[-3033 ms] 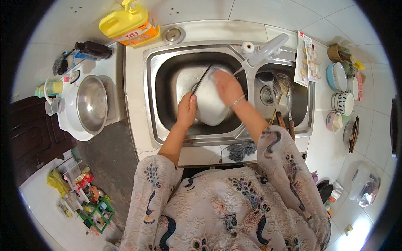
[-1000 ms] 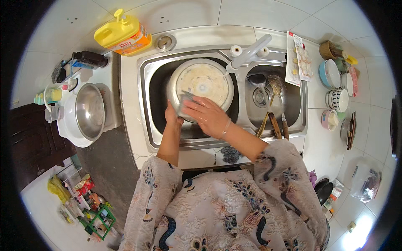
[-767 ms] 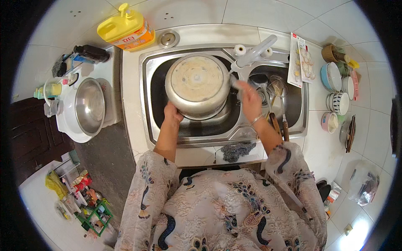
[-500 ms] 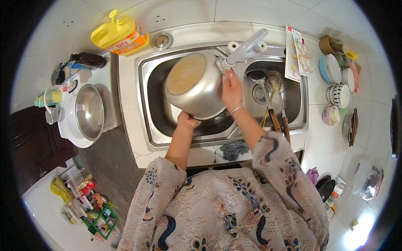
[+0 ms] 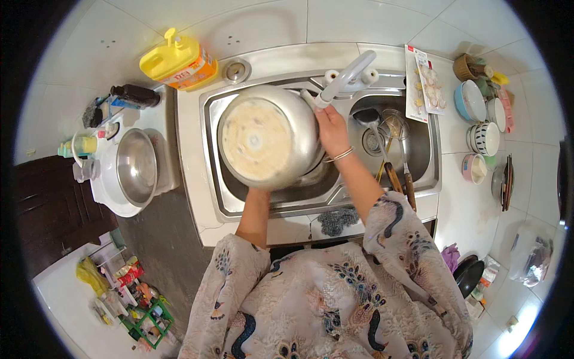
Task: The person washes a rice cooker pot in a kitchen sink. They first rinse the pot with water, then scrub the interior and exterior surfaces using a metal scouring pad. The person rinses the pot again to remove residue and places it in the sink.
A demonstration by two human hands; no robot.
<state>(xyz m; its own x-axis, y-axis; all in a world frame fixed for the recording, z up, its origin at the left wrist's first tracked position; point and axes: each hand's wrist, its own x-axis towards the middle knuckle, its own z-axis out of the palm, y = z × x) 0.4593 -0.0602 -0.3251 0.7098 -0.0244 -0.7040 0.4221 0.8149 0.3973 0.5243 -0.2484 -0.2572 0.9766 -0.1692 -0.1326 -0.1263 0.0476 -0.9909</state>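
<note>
A large silvery metal pot (image 5: 257, 140) is held tilted over the left basin of the steel sink (image 5: 222, 200), its stained base toward me. My right hand (image 5: 332, 133) grips the pot's right side, just below the white tap spout (image 5: 347, 76). Most of my left hand (image 5: 258, 195) is hidden behind the pot's near edge; only the wrist end shows, reaching under it. In the right basin lie a dark spatula (image 5: 366, 115) and a wire strainer (image 5: 393, 124), their handles over the front rim.
A yellow jug (image 5: 179, 64) stands behind the sink's left end. Packaged hooks (image 5: 426, 84) lean at the back right, near stacked bowls (image 5: 483, 137). A metal basin (image 5: 137, 167) sits at left. A dark scouring pad (image 5: 338, 222) lies on the front edge.
The pot has turned so its base faces me more, and it has shifted slightly left and down. My left hand has gone from its visible rim grip to behind the pot.
</note>
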